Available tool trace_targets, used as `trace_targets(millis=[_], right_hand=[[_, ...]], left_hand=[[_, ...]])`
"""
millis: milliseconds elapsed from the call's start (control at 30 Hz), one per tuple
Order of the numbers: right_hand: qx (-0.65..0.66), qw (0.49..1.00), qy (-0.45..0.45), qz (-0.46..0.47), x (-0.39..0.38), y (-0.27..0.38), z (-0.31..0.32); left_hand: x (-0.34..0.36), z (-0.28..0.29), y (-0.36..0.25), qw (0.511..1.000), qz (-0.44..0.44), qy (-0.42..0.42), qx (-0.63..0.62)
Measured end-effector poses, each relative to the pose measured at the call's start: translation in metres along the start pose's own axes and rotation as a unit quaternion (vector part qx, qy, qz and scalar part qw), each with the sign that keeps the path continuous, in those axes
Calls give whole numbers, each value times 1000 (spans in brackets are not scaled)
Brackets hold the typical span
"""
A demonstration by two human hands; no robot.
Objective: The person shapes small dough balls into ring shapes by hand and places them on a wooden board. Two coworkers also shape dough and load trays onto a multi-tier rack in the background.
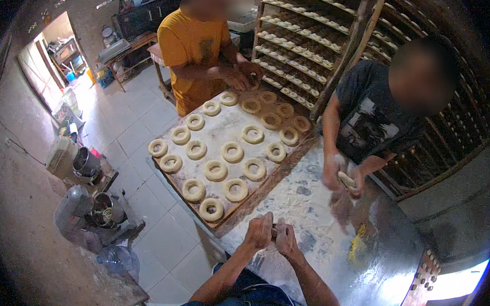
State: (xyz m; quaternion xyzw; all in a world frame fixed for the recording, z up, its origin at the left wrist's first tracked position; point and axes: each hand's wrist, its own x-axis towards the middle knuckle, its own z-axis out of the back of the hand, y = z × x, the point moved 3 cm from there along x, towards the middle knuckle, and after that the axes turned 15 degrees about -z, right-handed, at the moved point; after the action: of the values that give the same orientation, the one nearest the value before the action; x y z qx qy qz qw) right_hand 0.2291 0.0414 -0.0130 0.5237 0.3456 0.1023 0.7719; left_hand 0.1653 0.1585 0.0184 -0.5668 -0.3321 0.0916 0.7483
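Note:
My left hand (259, 232) and my right hand (285, 240) meet above the near edge of the floured metal table (387, 279). Both have their fingers curled closed, knuckles up. A small dark bit shows in the gap between them; what it is, I cannot make out. Just beyond my hands lies a floured wooden board (220, 118) with several rows of pale dough rings. The dough ring (211, 209) at its near corner is closest to my left hand. Loose flour (285, 206) covers the tabletop around my fingers.
At the right, a co-worker in a dark shirt (365, 106) holds a dough piece (346, 180). Another person in an orange shirt (191, 49) stands behind the board. A rack (305, 34) of dough-filled trays rises behind. Stand mixers (74, 205) stand left; yellow crumbs (358, 242) lie right.

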Motion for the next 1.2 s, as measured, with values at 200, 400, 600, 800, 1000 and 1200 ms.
trace_targets(millis=[200, 400, 600, 800, 1000, 1200], right_hand=[[85, 996, 23, 8, 40, 64, -49], [1, 984, 70, 161, 67, 133, -90], [-165, 969, 107, 148, 96, 172, -110], [36, 967, 97, 233, 183, 133, -143], [-185, 968, 78, 153, 211, 266, -167], [-240, 964, 10, 118, 186, 220, -144]], left_hand=[[54, 59, 7, 901, 182, -195, -342], [85, 105, 73, 943, 121, -143, -275], [124, 143, 63, 998, -17, -15, 65], [166, 185, 76, 992, -69, -59, 86], [239, 261, 93, 969, 41, -196, 144], [159, 286, 66, 865, 22, -156, 476]])
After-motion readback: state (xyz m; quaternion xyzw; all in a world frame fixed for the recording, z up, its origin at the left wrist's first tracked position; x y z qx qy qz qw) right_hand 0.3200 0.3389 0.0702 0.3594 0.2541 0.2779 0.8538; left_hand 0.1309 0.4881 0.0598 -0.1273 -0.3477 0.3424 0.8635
